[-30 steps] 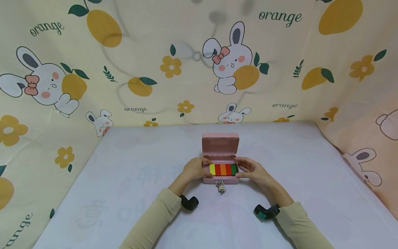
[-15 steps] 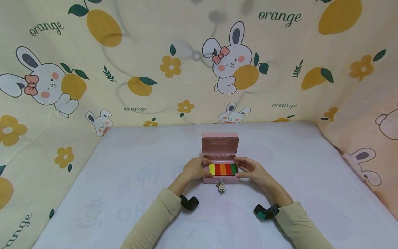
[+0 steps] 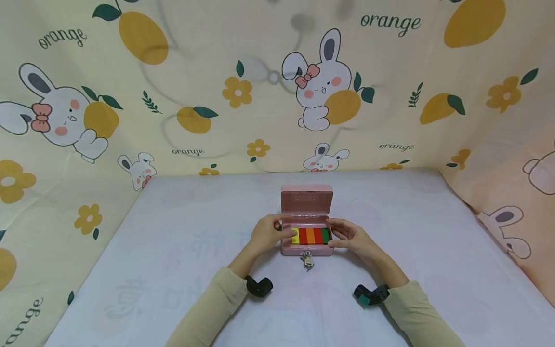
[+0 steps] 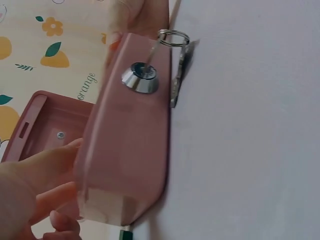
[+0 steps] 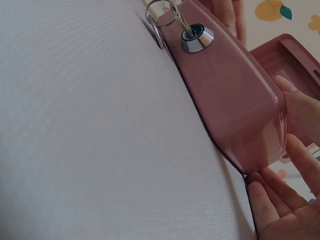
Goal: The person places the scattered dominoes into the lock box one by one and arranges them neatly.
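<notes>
A pink metal cash box (image 3: pixel 307 250) sits on the white cloth with its lid (image 3: pixel 307 202) raised. Inside lies a row of coloured blocks (image 3: pixel 310 236), running from yellow through red and orange to green. My left hand (image 3: pixel 265 233) is at the box's left end; its thumb reaches over the rim onto the yellow block (image 3: pixel 295 239), other fingers outside. My right hand (image 3: pixel 358 239) holds the right end, thumb over the rim and fingers along the outer wall. A key with a ring (image 4: pixel 174 38) hangs from the silver lock (image 4: pixel 140 77).
White cloth (image 3: pixel 173 270) covers the table around the box. Behind it hangs a cream curtain (image 3: pixel 260 48) printed with rabbits and oranges. Black cameras (image 3: pixel 259 286) are strapped at both wrists.
My left hand has shifted slightly left and back; its thumb has moved from the front left corner up onto the yellow block. The right hand and the box have stayed put.
</notes>
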Motion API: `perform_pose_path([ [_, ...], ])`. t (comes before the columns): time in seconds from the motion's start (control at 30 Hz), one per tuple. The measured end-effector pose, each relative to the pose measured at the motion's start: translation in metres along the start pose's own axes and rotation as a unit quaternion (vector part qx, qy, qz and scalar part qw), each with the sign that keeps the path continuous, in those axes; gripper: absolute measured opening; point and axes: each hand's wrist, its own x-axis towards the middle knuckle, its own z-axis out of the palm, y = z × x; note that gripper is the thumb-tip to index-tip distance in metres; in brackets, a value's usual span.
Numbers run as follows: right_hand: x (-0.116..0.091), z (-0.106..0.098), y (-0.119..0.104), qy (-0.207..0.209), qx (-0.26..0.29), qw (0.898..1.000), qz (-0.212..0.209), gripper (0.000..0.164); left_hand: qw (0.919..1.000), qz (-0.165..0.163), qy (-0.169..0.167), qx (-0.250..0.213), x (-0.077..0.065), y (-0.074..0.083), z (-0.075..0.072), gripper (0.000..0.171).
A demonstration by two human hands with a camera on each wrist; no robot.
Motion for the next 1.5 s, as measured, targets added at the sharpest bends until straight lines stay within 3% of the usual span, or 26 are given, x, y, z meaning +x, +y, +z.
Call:
perform_pose_path([
  [0.17, 0.001, -0.001, 0.001, -0.001, 0.005, 1.0, -0.001, 0.072, 0.9993, 0.004, 0.024, -0.028, -0.001, -0.002, -0.003, 0.043],
  [0.4, 0.001, -0.001, 0.003, -0.004, 0.003, 1.0, -0.007, 0.072, 0.9964, 0.008, 0.08, -0.028, -0.005, -0.006, -0.005, 0.038],
  [0.67, 0.0, -0.001, 0.0, -0.004, 0.002, 1.0, -0.009, 0.071, 0.9899, -0.019, 0.138, -0.023, -0.008, -0.012, -0.007, 0.034],
  [1.07, 0.0, -0.001, 0.001, -0.003, 0.005, 1.0, -0.005, 0.073, 0.988, -0.056, 0.144, 0.002, -0.009, -0.017, -0.012, 0.036],
  [1.27, 0.0, 0.0, 0.001, 0.0, 0.004, 1.0, -0.006, 0.071, 0.9862, -0.091, 0.136, 0.024, -0.008, -0.023, -0.015, 0.038],
  [1.5, 0.0, 0.0, 0.001, -0.001, 0.005, 1.0, -0.006, 0.07, 0.9846, -0.11, 0.126, 0.05, -0.01, -0.028, -0.017, 0.04],
])
